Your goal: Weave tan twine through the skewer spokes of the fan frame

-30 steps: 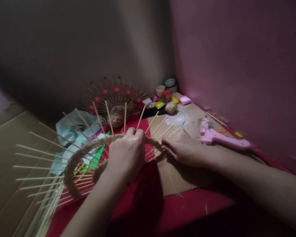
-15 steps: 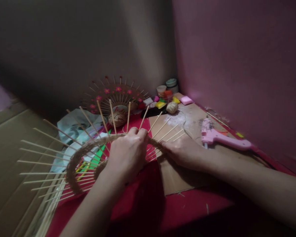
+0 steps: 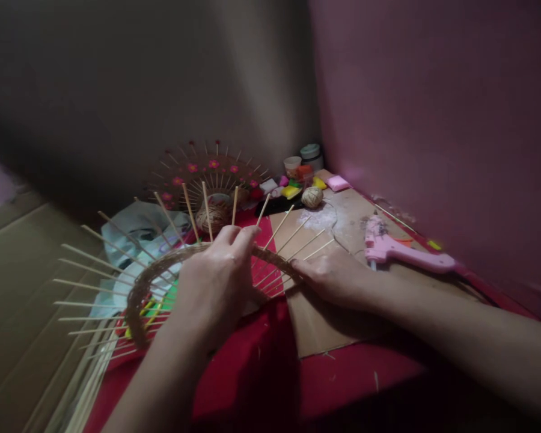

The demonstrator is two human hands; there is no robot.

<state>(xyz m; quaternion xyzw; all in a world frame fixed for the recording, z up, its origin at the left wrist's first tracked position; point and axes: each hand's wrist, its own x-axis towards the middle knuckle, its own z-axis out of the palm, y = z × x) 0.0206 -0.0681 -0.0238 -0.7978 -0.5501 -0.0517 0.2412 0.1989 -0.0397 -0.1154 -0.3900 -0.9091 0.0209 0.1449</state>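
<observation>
My left hand [image 3: 216,279] is on the woven stick frame [image 3: 162,276], fingers stretched forward over the far arc of its woven band, fingertips among the upright sticks. Thumb side is hidden, so I can't tell if it actually grips. My right hand [image 3: 336,273] lies palm down at the frame's right end, fingers pressed onto the band where the sticks fan out. Whether it pinches anything is hidden too.

The frame sits left of centre, tilted up on edge, bare sticks radiating left and far. Under it is a red cloth [image 3: 261,367], with green and yellow scraps showing through the sticks. A cardboard sheet [image 3: 324,325] lies on the cloth under my right hand.

Right of that hand is a pink glue gun [image 3: 406,252], on its side, close to the pink wall [image 3: 433,120]. Far from the frame is a second stick fan with pink flowers [image 3: 207,174], leaning at the wall. A twine ball [image 3: 211,216] sits just in front of it. Another twine ball [image 3: 312,196] is further right, near small coloured foam pieces and two small tubs [image 3: 304,157] in the corner. A pale cloth [image 3: 135,231] lies on the far left, partly behind the sticks. Brown cardboard [image 3: 13,288] runs along the left.
</observation>
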